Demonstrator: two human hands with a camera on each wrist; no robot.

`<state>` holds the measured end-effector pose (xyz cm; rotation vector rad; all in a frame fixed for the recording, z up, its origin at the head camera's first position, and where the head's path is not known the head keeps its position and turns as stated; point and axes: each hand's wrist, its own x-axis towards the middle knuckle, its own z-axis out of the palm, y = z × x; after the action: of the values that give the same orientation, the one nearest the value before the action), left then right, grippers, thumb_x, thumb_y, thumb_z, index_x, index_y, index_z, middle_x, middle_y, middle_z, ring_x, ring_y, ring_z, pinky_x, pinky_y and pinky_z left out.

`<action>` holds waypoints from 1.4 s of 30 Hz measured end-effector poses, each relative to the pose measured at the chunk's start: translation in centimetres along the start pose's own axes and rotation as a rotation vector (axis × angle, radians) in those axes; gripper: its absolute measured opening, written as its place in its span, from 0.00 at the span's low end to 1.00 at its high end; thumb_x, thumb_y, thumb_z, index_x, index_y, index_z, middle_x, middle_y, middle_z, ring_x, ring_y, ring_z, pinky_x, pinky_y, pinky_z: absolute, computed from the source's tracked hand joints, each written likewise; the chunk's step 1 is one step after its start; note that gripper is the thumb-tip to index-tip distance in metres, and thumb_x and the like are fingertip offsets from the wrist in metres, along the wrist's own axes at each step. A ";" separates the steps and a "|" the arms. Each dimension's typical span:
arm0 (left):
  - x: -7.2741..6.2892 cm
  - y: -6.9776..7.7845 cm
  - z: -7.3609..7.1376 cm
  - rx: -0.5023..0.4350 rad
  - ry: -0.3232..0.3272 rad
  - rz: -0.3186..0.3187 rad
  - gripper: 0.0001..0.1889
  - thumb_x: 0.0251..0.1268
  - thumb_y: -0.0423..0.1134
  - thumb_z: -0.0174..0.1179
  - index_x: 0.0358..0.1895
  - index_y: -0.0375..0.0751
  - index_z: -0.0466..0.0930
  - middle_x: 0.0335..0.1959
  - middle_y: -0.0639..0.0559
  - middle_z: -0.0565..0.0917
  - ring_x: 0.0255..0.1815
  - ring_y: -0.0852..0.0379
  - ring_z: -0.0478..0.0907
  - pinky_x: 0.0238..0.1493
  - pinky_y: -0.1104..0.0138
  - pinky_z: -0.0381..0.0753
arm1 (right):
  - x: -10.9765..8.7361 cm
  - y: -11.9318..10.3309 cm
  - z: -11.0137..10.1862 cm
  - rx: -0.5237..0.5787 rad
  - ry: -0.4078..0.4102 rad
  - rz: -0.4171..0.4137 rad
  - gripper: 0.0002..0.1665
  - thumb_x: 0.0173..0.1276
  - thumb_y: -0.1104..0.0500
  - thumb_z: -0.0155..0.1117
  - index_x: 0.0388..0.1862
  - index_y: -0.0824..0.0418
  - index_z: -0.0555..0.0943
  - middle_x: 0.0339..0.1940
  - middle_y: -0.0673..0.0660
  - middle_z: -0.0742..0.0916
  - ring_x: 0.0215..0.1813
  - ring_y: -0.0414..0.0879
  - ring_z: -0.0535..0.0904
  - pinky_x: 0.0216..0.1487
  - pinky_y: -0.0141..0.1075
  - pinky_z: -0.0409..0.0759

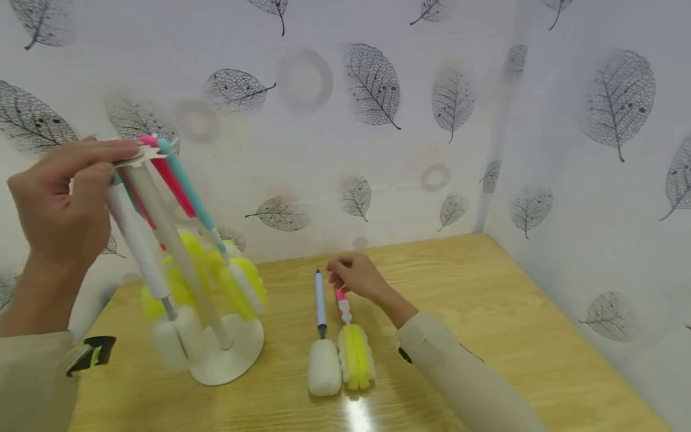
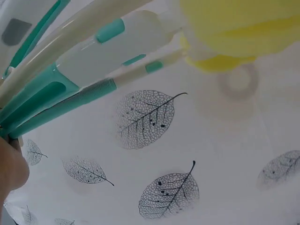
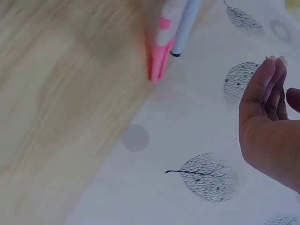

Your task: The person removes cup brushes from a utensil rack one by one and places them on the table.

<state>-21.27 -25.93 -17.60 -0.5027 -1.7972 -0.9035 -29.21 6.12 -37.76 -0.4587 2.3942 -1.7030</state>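
My left hand (image 1: 70,198) grips the top of a white brush stand (image 1: 180,258), fingers over the top plate. Around its pole hang several cleaning brushes, among them one with a turquoise handle (image 1: 186,186) and one with a white handle (image 1: 135,240). Green handles (image 2: 70,105) and a yellow sponge head (image 2: 239,28) fill the left wrist view. Two brushes lie side by side on the table: a blue-handled brush with a white head (image 1: 324,366) and a pink-handled brush with a yellow head (image 1: 356,357). My right hand (image 1: 358,276), fingers loosely bent, hovers by the pink handle (image 3: 159,61), apart from it.
The wooden table (image 1: 459,288) runs back to a wall covering (image 1: 324,150) printed with leaves. Another leaf-printed wall (image 1: 604,198) borders the right side. The stand's round base (image 1: 237,354) is at the left of the table.
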 end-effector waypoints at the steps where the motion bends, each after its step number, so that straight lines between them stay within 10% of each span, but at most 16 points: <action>1: 0.1 -0.1 -0.3 -0.036 -0.016 -0.023 0.18 0.64 0.29 0.43 0.43 0.29 0.85 0.40 0.71 0.83 0.48 0.68 0.77 0.67 0.65 0.59 | 0.0 -0.7 0.3 0.014 -0.019 -0.021 0.17 0.74 0.54 0.52 0.43 0.65 0.82 0.32 0.63 0.85 0.34 0.56 0.83 0.35 0.42 0.83; 10: 0.4 -1.0 -2.1 -0.112 -0.084 -0.088 0.25 0.61 0.23 0.34 0.43 0.30 0.85 0.45 0.62 0.83 0.52 0.60 0.70 0.60 0.72 0.57 | 0.0 -6.3 2.7 0.035 -0.212 -0.240 0.16 0.75 0.54 0.51 0.47 0.63 0.81 0.30 0.56 0.85 0.32 0.52 0.82 0.35 0.45 0.82; 16: 0.2 0.5 -1.6 0.164 -0.057 0.030 0.23 0.64 0.28 0.37 0.43 0.34 0.86 0.44 0.69 0.83 0.41 0.78 0.71 0.37 0.80 0.61 | 0.4 -8.3 3.5 0.047 -0.262 -0.302 0.17 0.75 0.54 0.52 0.51 0.63 0.79 0.35 0.57 0.85 0.37 0.56 0.83 0.37 0.45 0.82; 19: -0.1 1.4 -1.3 0.341 -0.037 0.107 0.24 0.62 0.30 0.36 0.44 0.36 0.86 0.44 0.61 0.85 0.43 0.66 0.80 0.28 0.77 0.55 | 0.7 -8.9 3.7 0.045 -0.245 -0.308 0.18 0.75 0.54 0.52 0.53 0.64 0.77 0.40 0.56 0.85 0.41 0.56 0.83 0.39 0.42 0.82; 23: -0.2 2.2 -0.4 0.488 0.007 0.206 0.24 0.58 0.36 0.38 0.39 0.33 0.87 0.39 0.43 0.86 0.34 0.36 0.81 0.23 0.72 0.50 | 0.8 -9.8 3.9 0.047 -0.215 -0.317 0.18 0.75 0.54 0.51 0.56 0.64 0.76 0.45 0.55 0.85 0.42 0.48 0.84 0.41 0.38 0.82; 29: -0.5 2.4 0.7 0.528 0.100 0.235 0.25 0.57 0.51 0.48 0.31 0.31 0.85 0.29 0.39 0.86 0.25 0.38 0.79 0.23 0.76 0.48 | 1.0 -11.6 4.4 0.050 -0.184 -0.434 0.21 0.75 0.56 0.50 0.61 0.66 0.73 0.53 0.58 0.83 0.46 0.42 0.82 0.45 0.33 0.80; 42: -0.6 1.8 2.7 0.499 0.325 0.211 0.19 0.58 0.42 0.50 0.24 0.28 0.83 0.29 0.40 0.86 0.23 0.34 0.77 0.23 0.56 0.60 | 0.9 -15.5 7.6 0.148 -0.109 -0.562 0.22 0.71 0.57 0.58 0.61 0.62 0.75 0.55 0.51 0.82 0.50 0.34 0.79 0.49 0.28 0.76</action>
<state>-21.37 -22.65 -18.09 -0.2032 -1.5593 -0.3443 -25.32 -5.59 -25.64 -1.2556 2.1648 -1.9763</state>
